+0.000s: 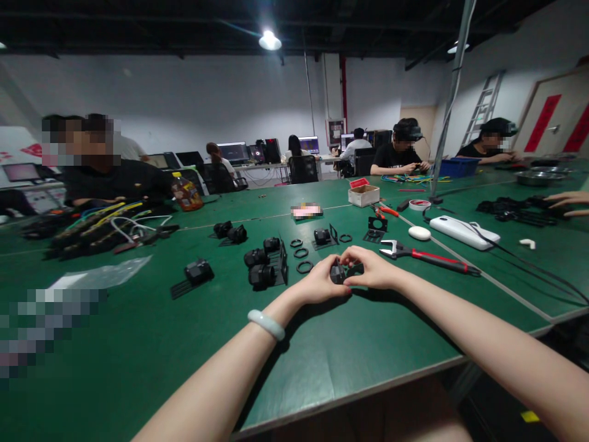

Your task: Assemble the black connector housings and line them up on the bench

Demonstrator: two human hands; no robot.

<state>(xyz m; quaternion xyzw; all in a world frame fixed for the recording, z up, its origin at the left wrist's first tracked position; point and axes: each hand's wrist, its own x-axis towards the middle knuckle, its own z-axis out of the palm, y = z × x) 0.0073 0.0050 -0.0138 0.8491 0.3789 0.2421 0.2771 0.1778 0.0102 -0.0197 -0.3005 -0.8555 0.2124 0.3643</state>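
Note:
Near the front of the green table, my left hand and my right hand meet around a small black part. Fingers of both hands are closed on it, and they partly hide it. Just beyond them stands a black bracket assembly, between black rings and a single ring. Another black bracket is behind my right hand. Several black assemblies are grouped left of my left hand, and one more lies farther left.
Right of my hands lie an adjustable wrench, a white oval object and a white power bank with a black cable. A small box and a bottle stand farther back. Other people sit around the table.

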